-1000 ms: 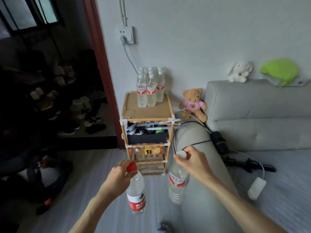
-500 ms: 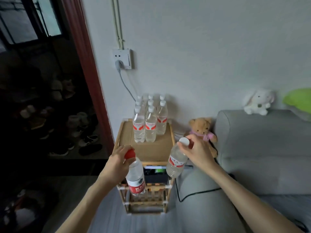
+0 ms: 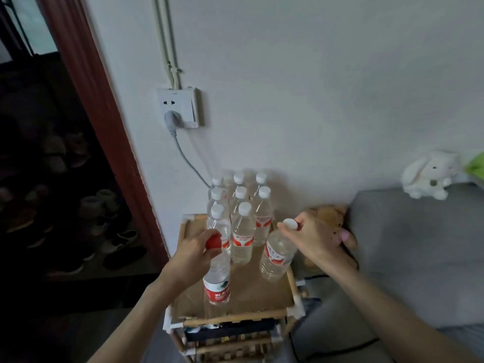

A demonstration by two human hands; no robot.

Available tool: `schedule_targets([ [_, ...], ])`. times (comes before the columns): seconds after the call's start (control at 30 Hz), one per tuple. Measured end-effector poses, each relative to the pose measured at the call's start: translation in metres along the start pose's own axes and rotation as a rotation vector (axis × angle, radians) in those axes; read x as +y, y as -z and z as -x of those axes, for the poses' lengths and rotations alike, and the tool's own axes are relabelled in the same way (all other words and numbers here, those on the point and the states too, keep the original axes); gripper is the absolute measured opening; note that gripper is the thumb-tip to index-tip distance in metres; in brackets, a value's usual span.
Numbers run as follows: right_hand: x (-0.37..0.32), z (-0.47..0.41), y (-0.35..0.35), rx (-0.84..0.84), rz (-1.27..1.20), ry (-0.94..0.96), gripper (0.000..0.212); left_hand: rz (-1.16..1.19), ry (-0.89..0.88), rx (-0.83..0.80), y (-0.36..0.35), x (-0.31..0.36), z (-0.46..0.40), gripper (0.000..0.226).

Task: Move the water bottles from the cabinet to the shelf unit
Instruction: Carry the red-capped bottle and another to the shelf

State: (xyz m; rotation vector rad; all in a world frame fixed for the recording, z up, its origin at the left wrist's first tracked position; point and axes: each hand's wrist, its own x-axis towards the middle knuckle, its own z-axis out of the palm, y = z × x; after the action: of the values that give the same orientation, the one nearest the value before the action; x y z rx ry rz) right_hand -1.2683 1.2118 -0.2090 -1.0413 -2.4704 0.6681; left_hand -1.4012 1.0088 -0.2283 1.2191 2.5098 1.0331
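My left hand grips a red-capped water bottle by its neck, holding it upright over the front left of the wooden shelf unit's top. My right hand holds a white-capped water bottle by its cap, tilted, over the top's right side. Whether either bottle touches the surface is unclear. Several white-capped bottles stand in rows at the back of the top, against the wall.
A wall socket with a grey cable hangs above the shelf unit. A grey sofa stands to the right, with a brown teddy bear and a white plush rabbit. Left is a dark doorway with shoes.
Both hands have carried their bottles up and forward from near the floor to over the shelf unit's top. The view has closed in on the shelf unit.
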Motion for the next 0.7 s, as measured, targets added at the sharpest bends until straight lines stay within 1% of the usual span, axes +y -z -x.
schedule_targets([
  [0.13,-0.003,-0.026,-0.023,-0.015,-0.083,-0.025,0.035,0.045,0.016,-0.041,-0.005,-0.008,-0.016,0.033],
  [0.23,0.001,-0.036,-0.037,-0.100,-0.103,-0.067,0.035,0.083,-0.003,-0.034,-0.012,-0.010,-0.019,0.037],
  [0.3,0.002,-0.040,-0.038,-0.157,-0.112,-0.065,0.036,0.100,-0.033,-0.001,-0.015,-0.012,-0.018,0.040],
  [0.37,0.006,-0.046,-0.035,-0.225,-0.081,0.017,0.038,0.105,-0.086,0.019,-0.017,-0.014,-0.020,0.043],
  [0.43,0.012,-0.052,-0.031,-0.336,-0.074,0.113,0.046,0.109,-0.121,-0.005,-0.018,-0.015,-0.022,0.045],
  [0.47,0.015,-0.053,-0.029,-0.400,-0.072,0.163,0.050,0.114,-0.126,-0.019,-0.018,-0.015,-0.023,0.045],
  [0.53,0.021,-0.056,-0.027,-0.485,-0.047,0.246,0.051,0.124,-0.120,-0.024,-0.019,-0.017,-0.024,0.044],
  [0.6,0.027,-0.060,-0.026,-0.496,-0.057,0.265,0.047,0.132,-0.081,-0.013,-0.019,-0.018,-0.025,0.043],
  [0.7,0.034,-0.067,-0.029,-0.422,-0.041,0.256,0.038,0.135,0.015,0.039,-0.019,-0.016,-0.026,0.036],
])
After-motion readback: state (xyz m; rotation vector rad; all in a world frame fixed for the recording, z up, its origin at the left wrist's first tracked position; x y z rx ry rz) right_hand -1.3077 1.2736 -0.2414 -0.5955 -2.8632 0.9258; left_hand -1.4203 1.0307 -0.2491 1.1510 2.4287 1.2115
